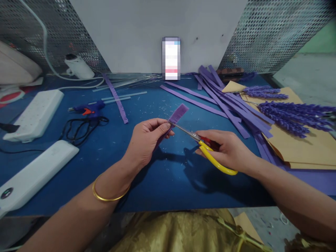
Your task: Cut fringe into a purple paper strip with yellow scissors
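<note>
Between thumb and fingers, my left hand [149, 140] pinches a purple paper strip [179, 112], whose far end sticks up past the fingertips and shows a row of fine cuts. My right hand [225, 148] is wrapped round the scissors [217, 163], which have yellow handles. Their blades reach left to the strip's edge, right beside my left thumb. How far apart the blades are is hard to see. Part of the strip hangs hidden behind my left fingers.
Several loose purple strips [215, 91] lie at the back right, near purple flower sprigs [286, 113] on brown paper [307, 150]. On the left are a blue glue gun [90, 108], a power strip [35, 113] and a long white device [42, 175]. A phone [171, 59] leans at the back.
</note>
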`<state>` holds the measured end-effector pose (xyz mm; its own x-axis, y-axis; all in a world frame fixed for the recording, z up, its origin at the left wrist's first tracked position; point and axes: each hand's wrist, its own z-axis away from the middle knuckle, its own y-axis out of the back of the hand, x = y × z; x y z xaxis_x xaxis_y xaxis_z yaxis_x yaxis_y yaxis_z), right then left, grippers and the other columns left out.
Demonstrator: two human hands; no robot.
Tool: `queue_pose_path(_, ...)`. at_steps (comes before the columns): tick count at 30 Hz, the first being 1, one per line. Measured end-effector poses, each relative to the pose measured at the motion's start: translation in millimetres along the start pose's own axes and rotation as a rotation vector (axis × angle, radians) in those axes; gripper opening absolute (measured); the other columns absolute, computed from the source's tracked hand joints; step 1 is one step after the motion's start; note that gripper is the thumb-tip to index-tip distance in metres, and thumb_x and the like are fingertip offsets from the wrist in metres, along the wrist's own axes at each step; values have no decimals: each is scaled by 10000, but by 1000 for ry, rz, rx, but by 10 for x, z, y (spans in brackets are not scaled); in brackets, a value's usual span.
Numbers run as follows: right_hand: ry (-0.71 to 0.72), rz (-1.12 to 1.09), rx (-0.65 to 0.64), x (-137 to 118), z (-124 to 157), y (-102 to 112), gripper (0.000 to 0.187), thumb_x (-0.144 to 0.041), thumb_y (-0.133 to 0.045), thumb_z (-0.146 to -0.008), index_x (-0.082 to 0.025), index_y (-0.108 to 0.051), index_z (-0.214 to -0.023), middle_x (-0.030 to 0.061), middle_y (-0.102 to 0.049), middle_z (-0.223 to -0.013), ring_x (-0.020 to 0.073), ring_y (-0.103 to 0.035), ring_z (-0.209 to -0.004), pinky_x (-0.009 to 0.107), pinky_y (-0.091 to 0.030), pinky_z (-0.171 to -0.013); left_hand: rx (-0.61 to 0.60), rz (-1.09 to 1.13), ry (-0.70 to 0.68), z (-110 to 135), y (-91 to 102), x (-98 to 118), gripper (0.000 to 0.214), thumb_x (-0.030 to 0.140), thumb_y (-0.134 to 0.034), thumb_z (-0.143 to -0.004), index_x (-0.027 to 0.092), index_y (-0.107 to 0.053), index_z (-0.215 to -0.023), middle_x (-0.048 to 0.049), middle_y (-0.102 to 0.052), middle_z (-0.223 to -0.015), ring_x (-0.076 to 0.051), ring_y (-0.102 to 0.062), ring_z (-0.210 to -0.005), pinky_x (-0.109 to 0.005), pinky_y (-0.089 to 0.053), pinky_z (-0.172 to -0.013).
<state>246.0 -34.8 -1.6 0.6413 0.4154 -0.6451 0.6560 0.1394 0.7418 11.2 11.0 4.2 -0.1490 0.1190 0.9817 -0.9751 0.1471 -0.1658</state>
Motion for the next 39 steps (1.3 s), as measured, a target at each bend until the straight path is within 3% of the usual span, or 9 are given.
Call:
queue_pose_path(19,-15,-42,-6,-9,18,18,341,-440,-666,-889,-159,-731,-1071,52,-671,-842,144,-524,-651,244,-406,-586,-3,25,5,3,15,8,104,271,-820,-733,181,-770,-747,-5,-714,-656,-103,-629,-627,-195,-487,-627)
queue_pose_path(28,-108,-235,-85,-21,6,22,344,-477,-657,-887,-148,-736,-953,20,-635,-783,139,-517,-642,233,-390,-552,-76,138,163,-16,21,56,155,286,-851,-696,169,-749,-692,15,-665,-595,-65,-560,-545,-166,-446,-564)
queue_pose_path(34,-92,-185,-29,-2,3,10,383,-477,-670,-875,-159,-745,-1074,29,-660,-743,167,-552,-657,240,-409,-543,-51,74,121,-8,9,54,139,275,-852,-678,173,-772,-730,-12,-700,-646,-97,-593,-582,-214,-473,-606)
queue_pose_path(39,-88,-154,-26,7,0,2,374,-481,-662,-884,-159,-737,-1061,24,-639,-778,129,-502,-611,232,-394,-542,-9,36,95,-6,-2,45,144,274,-849,-665,175,-775,-739,-18,-705,-647,-113,-603,-588,-239,-479,-618)
